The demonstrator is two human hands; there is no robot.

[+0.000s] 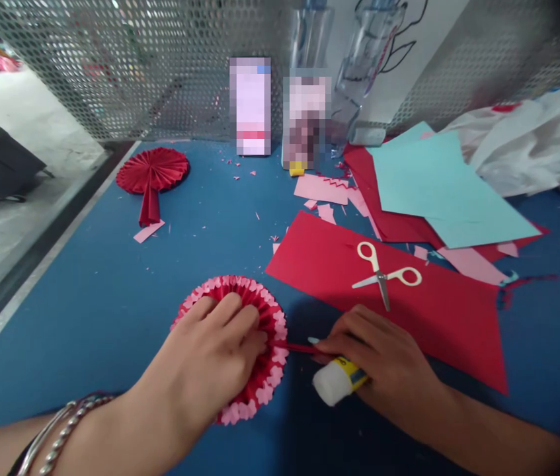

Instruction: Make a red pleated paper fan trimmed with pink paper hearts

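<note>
A round red pleated paper fan (266, 370), trimmed with small pink paper pieces around its rim, lies on the blue table. My left hand (220, 344) is over its middle with bent fingers pressed on the pleats; the fingertips are partly hidden. From the fan's right edge a narrow red paper strip (299, 347) runs to my right hand (379, 354), which pinches its end between thumb and fingers. A yellow glue stick with a white cap (332, 383) pokes out from under that same hand. Open white-handled scissors (381, 274) rest on a red paper sheet (309, 248) beyond it.
A second red paper fan (153, 172) lies at the back left. Two phones (252, 106) lean against the perforated metal panel (180, 66), near clear bottles (359, 73). Light-blue paper (448, 185), pink scraps (319, 190) and a white plastic bag (542, 135) occupy the right side.
</note>
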